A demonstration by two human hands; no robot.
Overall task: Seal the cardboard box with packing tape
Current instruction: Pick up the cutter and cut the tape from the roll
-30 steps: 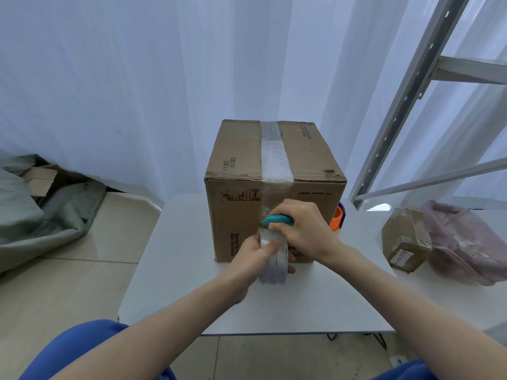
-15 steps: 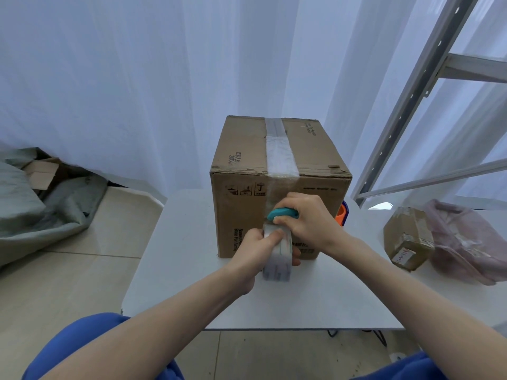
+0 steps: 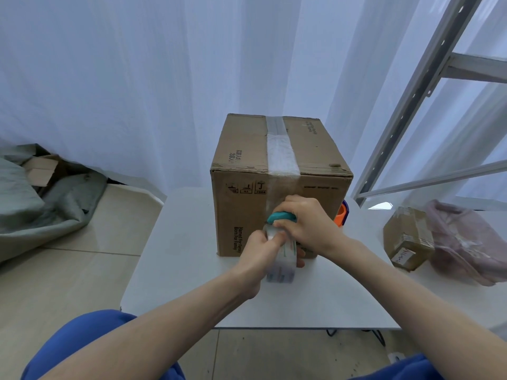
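Note:
A brown cardboard box (image 3: 241, 204) stands on a small white table (image 3: 175, 256). A strip of clear tape (image 3: 280, 149) runs along the middle seam of its top and down over the near edge onto the front face. My left hand (image 3: 258, 256) grips a roll of clear packing tape (image 3: 282, 266) held against the lower front of the box. My right hand (image 3: 307, 223) is closed on a small teal tool (image 3: 281, 216) pressed at the tape just above the roll.
An orange object (image 3: 340, 215) peeks out right of the box. A small taped parcel (image 3: 408, 237) and a pinkish plastic bag (image 3: 466, 242) lie on a surface at right. A metal rack frame (image 3: 406, 105) rises behind. Grey cloth (image 3: 41, 204) lies on the floor, left.
Both hands stay at the box's lower front with the roll and the teal tool. The view has shifted slightly; the hands have barely moved.

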